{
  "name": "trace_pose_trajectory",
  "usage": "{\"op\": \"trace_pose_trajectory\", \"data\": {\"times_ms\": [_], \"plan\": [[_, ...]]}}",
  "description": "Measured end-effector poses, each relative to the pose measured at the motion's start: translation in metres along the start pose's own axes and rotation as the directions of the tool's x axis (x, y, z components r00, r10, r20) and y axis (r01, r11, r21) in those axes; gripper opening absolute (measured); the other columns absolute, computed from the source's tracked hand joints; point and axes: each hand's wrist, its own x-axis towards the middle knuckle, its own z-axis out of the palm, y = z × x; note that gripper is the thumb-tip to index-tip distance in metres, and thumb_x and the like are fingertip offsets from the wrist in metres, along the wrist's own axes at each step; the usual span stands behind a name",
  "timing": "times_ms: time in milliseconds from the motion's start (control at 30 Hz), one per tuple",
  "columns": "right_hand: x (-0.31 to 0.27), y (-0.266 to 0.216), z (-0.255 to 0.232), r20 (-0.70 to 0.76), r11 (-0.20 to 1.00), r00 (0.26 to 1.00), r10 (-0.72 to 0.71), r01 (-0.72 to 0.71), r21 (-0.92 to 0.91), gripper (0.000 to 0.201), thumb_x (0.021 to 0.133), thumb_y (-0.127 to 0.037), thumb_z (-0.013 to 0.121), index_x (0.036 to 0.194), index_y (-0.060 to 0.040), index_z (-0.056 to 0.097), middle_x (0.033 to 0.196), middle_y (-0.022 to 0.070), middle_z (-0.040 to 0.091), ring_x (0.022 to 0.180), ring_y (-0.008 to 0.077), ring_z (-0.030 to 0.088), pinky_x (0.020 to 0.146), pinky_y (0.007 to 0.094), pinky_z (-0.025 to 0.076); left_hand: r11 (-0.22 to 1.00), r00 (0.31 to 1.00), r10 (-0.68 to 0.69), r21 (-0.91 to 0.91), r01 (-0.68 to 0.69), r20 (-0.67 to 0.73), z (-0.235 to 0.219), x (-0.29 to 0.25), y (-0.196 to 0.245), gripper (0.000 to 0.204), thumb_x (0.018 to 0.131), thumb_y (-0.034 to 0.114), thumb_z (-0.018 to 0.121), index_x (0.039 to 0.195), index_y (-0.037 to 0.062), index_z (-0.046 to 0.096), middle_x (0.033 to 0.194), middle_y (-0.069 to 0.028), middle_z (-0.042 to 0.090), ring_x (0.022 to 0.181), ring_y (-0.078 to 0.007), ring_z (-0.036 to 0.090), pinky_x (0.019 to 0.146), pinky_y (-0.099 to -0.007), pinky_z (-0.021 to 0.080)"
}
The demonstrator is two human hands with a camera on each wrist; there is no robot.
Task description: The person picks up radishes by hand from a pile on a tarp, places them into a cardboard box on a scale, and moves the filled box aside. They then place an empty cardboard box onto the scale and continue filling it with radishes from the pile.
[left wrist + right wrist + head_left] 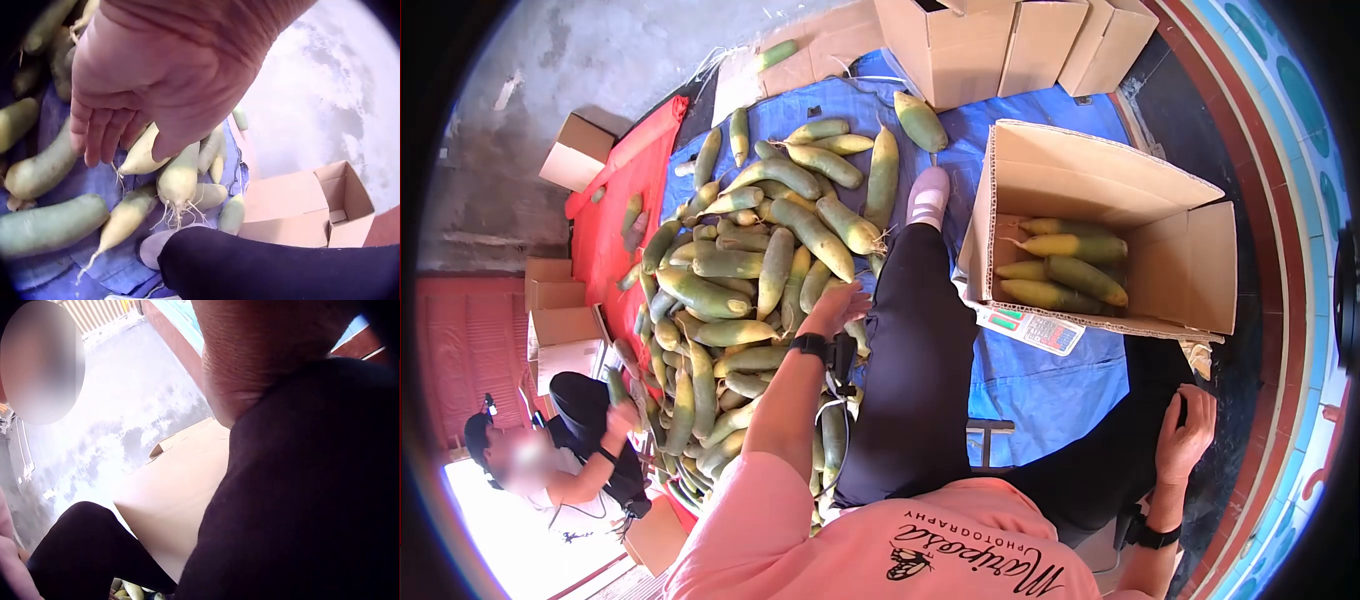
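Head view: from above, steep down over vegetable pile (725, 263), shoe (928, 197), open carton (1100, 165). Left wrist view: very near left hand (837, 308), facing past it; shares pile, shoe with head. Right wrist view: tight against dark trouser leg (300, 487), facing mottled wall (119, 406)

radishes (726, 263): dozens | radish carton (1080, 170): 1 | scale (1045, 332): 1 | blue tarp (1050, 375): 1

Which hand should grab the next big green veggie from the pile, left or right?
Probably the left hand. It looks empty and is right by the pile. The right hand rests on the other knee, farther away.
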Motion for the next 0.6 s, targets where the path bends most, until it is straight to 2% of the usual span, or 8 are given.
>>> {"op": "trace_pose_trajectory", "data": {"times_ms": [67,100,167,200,267,400,500,600], "plan": [[0.001,-0.002,0.0,0.014,1.0,1.0,0.018,-0.018,-0.014,0.008,0.079,0.003,0.059,0.088,0.0017,0.06,0.089,0.015,0.062,0.086,0.0336,0.059,0.079,0.0396,0.048,0.919,0.979,0.137,0.387,-0.07,-0.148,0.045,-0.024,0.04,0.044,0.087,0.032,0.061,0.119,0.0029,0.057,0.106,-0.0134,0.067,0.09,-0.0258,0.066,0.074,-0.0373,0.052],[0.002,-0.002,0.0,0.017,1.0,1.0,0.015,-0.015,-0.019,0.008,0.079,0.003,0.059,0.088,0.0017,0.06,0.089,0.015,0.062,0.086,0.0336,0.059,0.079,0.0396,0.048,0.921,0.98,0.133,0.383,-0.068,-0.146,0.045,-0.007,0.041,0.044,0.087,0.032,0.061,0.119,0.0029,0.057,0.106,-0.0134,0.067,0.09,-0.0258,0.066,0.074,-0.0373,0.052],[0.004,-0.002,0.001,0.028,1.0,1.0,0.011,-0.011,-0.017,0.008,0.08,0.003,0.058,0.088,0.0017,0.06,0.089,0.0151,0.062,0.086,0.0335,0.059,0.079,0.0398,0.048,0.546,0.82,0.549,0.813,-0.204,-0.164,0.046,0.025,0.039,0.046,0.085,0.028,0.061,0.124,0.0046,0.054,0.109,-0.0195,0.065,0.092,-0.0322,0.066,0.08,-0.0412,0.052],[0.004,-0.002,0.001,0.03,1.0,0.999,0.011,-0.01,-0.023,0.008,0.08,0.003,0.058,0.088,0.0017,0.06,0.089,0.0151,0.062,0.086,0.0335,0.059,0.079,0.0398,0.048,0.549,0.822,0.545,0.81,-0.205,-0.162,0.049,0.035,0.042,0.046,0.085,0.028,0.061,0.124,0.0046,0.054,0.109,-0.0195,0.065,0.092,-0.0322,0.066,0.08,-0.0412,0.052],[0.005,-0.003,0.0,0.045,0.999,0.999,0.03,-0.03,-0.016,0.008,0.08,0.003,0.058,0.088,0.0018,0.059,0.09,0.0153,0.062,0.086,0.0337,0.059,0.079,0.0398,0.048,0.428,0.865,0.462,0.903,-0.025,-0.195,0.061,0.042,0.052,0.046,0.083,0.023,0.059,0.128,0.015,0.053,0.11,-0.0199,0.064,0.098,-0.0347,0.063,0.087,-0.0429,0.049],[0.006,-0.002,0.001,0.054,0.999,0.998,0.028,-0.026,-0.039,0.008,0.079,0.003,0.057,0.088,0.0019,0.059,0.09,0.0156,0.062,0.086,0.0339,0.058,0.079,0.0397,0.048,0.374,0.906,0.4,0.927,-0.025,-0.137,0.055,0.072,0.041,0.037,0.087,0.024,0.054,0.124,0.0297,0.056,0.112,-0.0121,0.066,0.106,-0.0317,0.062,0.088,-0.0411,0.049],[0.01,-0.005,-0.001,0.07,0.999,0.997,0.045,-0.044,-0.023,0.009,0.079,0.004,0.057,0.087,0.0019,0.059,0.09,0.0156,0.063,0.085,0.0337,0.059,0.079,0.0395,0.049,0.224,0.943,0.293,0.97,0.09,-0.155,0.072,0.056,0.054,0.03,0.09,0.025,0.051,0.119,0.0268,0.057,0.112,-0.0108,0.066,0.106,-0.0299,0.063,0.087,-0.0401,0.05],[0.01,-0.004,0.0,0.081,0.999,0.996,0.036,-0.035,-0.02,0.009,0.079,0.004,0.057,0.087,0.0019,0.059,0.09,0.0155,0.063,0.085,0.0335,0.059,0.078,0.0398,0.049,0.181,0.939,0.304,0.978,0.107,-0.159,0.067,0.073,0.048,0.022,0.092,0.028,0.049,0.11,0.0209,0.059,0.111,-0.012,0.066,0.103,-0.0306,0.064,0.084,-0.0404,0.051]]}}
